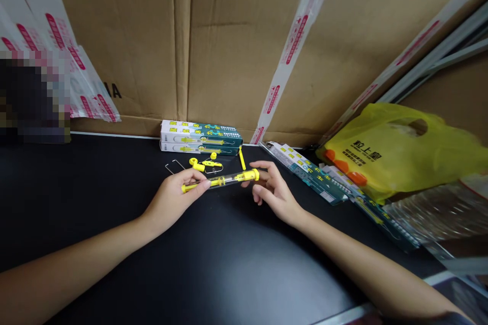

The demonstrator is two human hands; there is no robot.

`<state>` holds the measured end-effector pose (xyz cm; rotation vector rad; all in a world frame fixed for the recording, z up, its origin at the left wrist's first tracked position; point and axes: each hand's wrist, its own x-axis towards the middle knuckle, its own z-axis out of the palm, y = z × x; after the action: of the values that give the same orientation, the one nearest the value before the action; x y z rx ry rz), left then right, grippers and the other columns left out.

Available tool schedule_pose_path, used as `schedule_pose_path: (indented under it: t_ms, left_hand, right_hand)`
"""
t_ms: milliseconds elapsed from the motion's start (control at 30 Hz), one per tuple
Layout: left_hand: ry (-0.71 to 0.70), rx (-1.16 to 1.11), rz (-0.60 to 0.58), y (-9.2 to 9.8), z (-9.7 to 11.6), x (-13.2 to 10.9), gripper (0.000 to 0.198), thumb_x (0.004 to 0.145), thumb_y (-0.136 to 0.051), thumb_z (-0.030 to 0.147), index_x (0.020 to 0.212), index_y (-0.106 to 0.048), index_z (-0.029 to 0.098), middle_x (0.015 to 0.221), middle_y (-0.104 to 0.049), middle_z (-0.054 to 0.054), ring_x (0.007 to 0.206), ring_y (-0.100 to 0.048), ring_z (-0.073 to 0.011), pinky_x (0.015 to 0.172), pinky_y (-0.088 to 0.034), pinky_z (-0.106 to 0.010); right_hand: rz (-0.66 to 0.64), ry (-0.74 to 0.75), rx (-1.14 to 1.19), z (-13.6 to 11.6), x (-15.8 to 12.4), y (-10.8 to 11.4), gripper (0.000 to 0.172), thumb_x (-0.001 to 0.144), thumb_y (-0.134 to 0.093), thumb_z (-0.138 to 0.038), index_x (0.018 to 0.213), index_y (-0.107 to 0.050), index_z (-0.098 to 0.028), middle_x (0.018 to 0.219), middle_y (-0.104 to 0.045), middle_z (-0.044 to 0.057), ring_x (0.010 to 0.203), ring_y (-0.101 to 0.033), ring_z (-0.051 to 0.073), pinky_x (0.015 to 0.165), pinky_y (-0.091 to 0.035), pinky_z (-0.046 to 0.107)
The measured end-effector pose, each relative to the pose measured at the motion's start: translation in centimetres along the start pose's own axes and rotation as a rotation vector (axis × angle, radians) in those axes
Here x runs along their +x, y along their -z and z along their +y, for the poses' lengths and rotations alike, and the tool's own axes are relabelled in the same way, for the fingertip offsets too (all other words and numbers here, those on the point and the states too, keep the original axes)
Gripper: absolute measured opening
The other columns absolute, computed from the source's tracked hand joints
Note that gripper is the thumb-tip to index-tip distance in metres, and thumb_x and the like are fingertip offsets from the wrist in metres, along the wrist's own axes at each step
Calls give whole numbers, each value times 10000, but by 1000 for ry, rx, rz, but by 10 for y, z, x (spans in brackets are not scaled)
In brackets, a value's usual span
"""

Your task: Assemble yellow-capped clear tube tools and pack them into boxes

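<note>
My left hand (178, 193) is closed around the left part of a clear tubular spring scale (229, 179) with yellow parts inside. The tube lies nearly level, its yellow end cap pointing right. Beside that cap is my right hand (276, 193), thumb and fingers bent but apart, with nothing visible between them. Some of its fingertips are partly hidden near the tube. Just behind the hands lie small yellow plastic parts (198, 164), a yellow stick (242, 158) and bent metal wire hooks (178, 165) on the black table (213, 269).
Two stacked spring scale boxes (200, 138) stand at the back against a large taped cardboard box (236, 61). More flat boxes (308, 172) lie to the right. A yellow plastic bag (404, 147) and stacked clear plastic pieces (430, 213) are at far right.
</note>
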<state>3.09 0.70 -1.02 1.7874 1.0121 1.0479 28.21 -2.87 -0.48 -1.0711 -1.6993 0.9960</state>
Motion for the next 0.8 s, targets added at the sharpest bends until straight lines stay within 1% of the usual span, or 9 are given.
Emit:
schedule_pose_path:
  t_ms: [133, 233, 333, 433, 533, 600, 700, 767, 800]
  left_hand:
    - [8, -68, 32, 0, 1, 1, 187, 803, -610, 365, 787, -644, 182, 756, -657, -4, 721, -610, -152, 673, -467, -225]
    - [2, -93, 80, 0, 3, 1, 183, 804, -605, 355, 766, -640, 179, 739, -642, -1, 700, -587, -140, 663, -449, -215]
    - [6, -109, 131, 1, 3, 2, 188, 806, -597, 348, 751, -636, 172, 686, -602, 10, 616, -532, -114, 583, -407, -201]
    - [27, -143, 145, 3, 2, 2, 200, 807, -583, 356, 750, -625, 169, 614, -541, 28, 511, -444, -92, 479, -334, -198]
    - [33, -174, 138, 3, 0, 3, 211, 806, -580, 372, 744, -614, 173, 571, -491, 43, 469, -390, -83, 440, -289, -199]
    - [38, -186, 145, 3, -2, 3, 220, 809, -577, 383, 745, -609, 175, 548, -469, 50, 455, -371, -81, 433, -276, -200]
    - [46, -204, 165, 2, -4, 4, 230, 815, -572, 397, 757, -610, 178, 515, -449, 57, 441, -357, -81, 441, -278, -205]
    - [47, -210, 171, 2, -6, 4, 233, 816, -570, 401, 759, -609, 178, 513, -452, 58, 444, -360, -81, 452, -287, -206]
    - [46, -208, 171, 1, -6, 4, 234, 817, -567, 401, 758, -606, 178, 521, -458, 56, 448, -362, -80, 456, -290, -206]
  right_hand:
    - [68, -20, 41, 9, 7, 4, 378, 904, -460, -328, 1252, -334, -255, 923, -588, 21, 542, -520, 86, 401, -425, 188]
    - [137, -29, -11, 15, 13, 5, 256, 900, -464, -321, 1131, -419, -222, 865, -571, 5, 502, -499, 75, 354, -370, 167]
    - [151, 45, -145, 16, 22, 5, 141, 895, -479, -299, 986, -491, -193, 841, -585, 16, 561, -517, 86, 439, -418, 193]
    - [94, 142, -418, 12, 34, 4, 84, 879, -487, -235, 926, -537, -187, 846, -612, 36, 649, -544, 119, 556, -459, 241]
    - [17, 161, -809, 6, 53, -1, 91, 845, -529, -208, 913, -584, -181, 763, -616, 36, 585, -525, 131, 559, -433, 261]
    - [-49, 157, -1028, 4, 68, -6, 159, 857, -521, -216, 978, -616, -176, 859, -650, 73, 640, -566, 155, 599, -439, 273]
    - [-149, 227, -1189, 3, 91, -17, 259, 902, -452, -207, 1108, -607, -193, 1107, -628, 105, 875, -610, 201, 721, -451, 284]
    - [-195, 237, -1214, 5, 104, -24, 284, 919, -424, -216, 1147, -592, -209, 1110, -624, 93, 913, -607, 205, 732, -445, 278]
    - [-209, 227, -1211, 7, 110, -27, 284, 924, -412, -223, 1143, -593, -214, 1078, -629, 86, 887, -610, 201, 712, -441, 274]
